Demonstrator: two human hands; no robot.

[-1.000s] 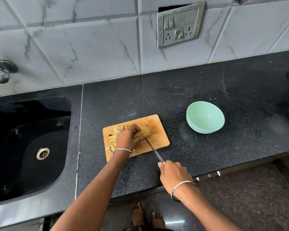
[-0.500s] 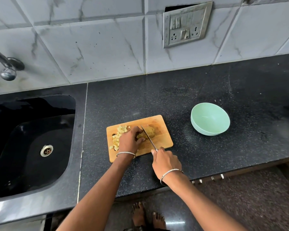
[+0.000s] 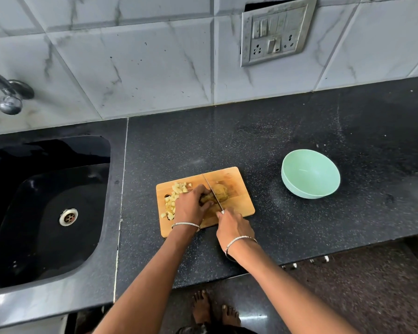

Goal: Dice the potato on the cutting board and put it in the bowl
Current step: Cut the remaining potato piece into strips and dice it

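Person stood at a black speckled countertop (image 3: 323,237), both arms reaching in from the near edge. A wooden cutting board (image 3: 239,203) lay flat on the counter, between the sink (image 3: 101,237) and the bowl (image 3: 299,189).

The potato (image 3: 221,192), a brownish unpeeled chunk, sat near the board's middle. The left hand (image 3: 190,208) was clamped over its left side, fingers curled down onto it and pinning it to the board. The right hand (image 3: 232,225) was wrapped round the knife handle at the board's near edge; the handle itself was hidden inside the fist. The knife (image 3: 210,189) blade ran diagonally away from that hand, across the potato just beside the left fingertips, with its tip toward the board's far edge. How deep the blade sat in the potato, I couldn't tell.

Diced pieces (image 3: 176,191), pale yellow, were piled on the board's left part, partly behind the left hand, and a few sat by the near-left corner. All the dice I could see lay on the board.

The mint-green bowl stood upright on the counter, right of the board and apart from it.

There was a thin metal bangle on each wrist. The black sink had a steel drain (image 3: 68,216), with a chrome tap (image 3: 10,92) above it. A switch panel (image 3: 276,32) was set in the grey marbled tiles. Bare feet (image 3: 215,309) showed on the floor below.
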